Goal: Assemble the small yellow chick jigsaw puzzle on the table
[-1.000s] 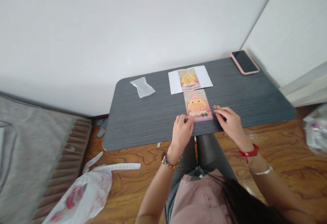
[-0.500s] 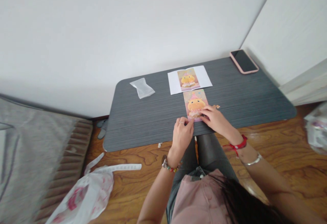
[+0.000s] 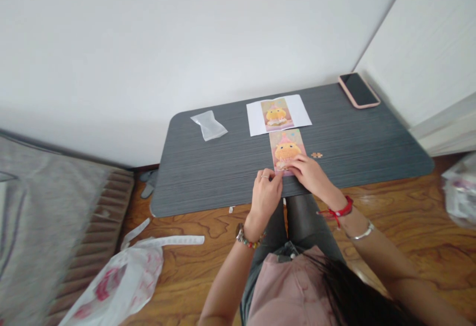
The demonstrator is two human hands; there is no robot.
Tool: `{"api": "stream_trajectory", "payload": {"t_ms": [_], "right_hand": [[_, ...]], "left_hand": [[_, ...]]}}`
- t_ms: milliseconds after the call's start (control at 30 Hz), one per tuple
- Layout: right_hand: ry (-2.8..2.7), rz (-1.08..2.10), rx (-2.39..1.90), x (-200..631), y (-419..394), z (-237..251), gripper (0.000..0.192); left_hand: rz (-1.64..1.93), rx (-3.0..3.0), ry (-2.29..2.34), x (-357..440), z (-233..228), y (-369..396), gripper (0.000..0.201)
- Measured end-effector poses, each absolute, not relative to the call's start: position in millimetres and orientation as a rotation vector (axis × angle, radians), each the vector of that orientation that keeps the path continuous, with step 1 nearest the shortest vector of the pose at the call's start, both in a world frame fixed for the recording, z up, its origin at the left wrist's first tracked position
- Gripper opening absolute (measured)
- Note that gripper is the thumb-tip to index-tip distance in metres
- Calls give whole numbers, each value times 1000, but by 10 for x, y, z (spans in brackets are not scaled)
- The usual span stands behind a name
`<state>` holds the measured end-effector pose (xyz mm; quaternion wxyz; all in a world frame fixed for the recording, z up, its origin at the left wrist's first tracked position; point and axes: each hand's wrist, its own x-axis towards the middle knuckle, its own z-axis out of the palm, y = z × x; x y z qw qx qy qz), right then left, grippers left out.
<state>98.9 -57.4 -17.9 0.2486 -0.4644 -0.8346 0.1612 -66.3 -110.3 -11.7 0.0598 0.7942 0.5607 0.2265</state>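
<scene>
A small upright jigsaw puzzle with a yellow cartoon figure in a pink hat lies near the table's front edge. At its lower left corner, my left hand has its fingers curled and the tips against the edge. My right hand reaches over the lower right part, thumb and fingers drawn together on the surface; whatever is between them is too small to make out. Loose puzzle pieces lie just right of the puzzle. Directly behind it is a creased white sheet printed with the same picture.
The dark grey table stands against a white wall. A crumpled translucent pouch is on its left part, a phone in a pink case at the back right. A plastic bag lies on the floor at left.
My right hand has shifted slightly left and down over the puzzle, uncovering more of the loose pieces beside it. My left hand stays at the lower left corner. The view has tilted a little.
</scene>
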Motion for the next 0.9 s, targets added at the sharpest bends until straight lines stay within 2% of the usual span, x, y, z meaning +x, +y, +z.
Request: {"api": "stream_trajectory", "payload": {"t_ms": [200, 400, 500, 667, 900], "right_hand": [[-2347, 347, -1290, 985, -612, -145, 19], [-2518, 130, -1299, 976, -773, -46, 29], [-2541, 124, -1314, 975, -806, -27, 31], [-2464, 312, -1277, 1048, -752, -44, 35], [-2409, 285, -1248, 1110, -779, -94, 35]], "left_hand": [[690, 2418, 1709, -683, -81, -1057, 23], [457, 2470, 1764, -653, -14, -1036, 26], [417, 2499, 1759, -657, -4, -1030, 28], [540, 2439, 1672, -750, -89, -988, 32], [766, 2366, 1641, -838, -158, -1018, 31]]}}
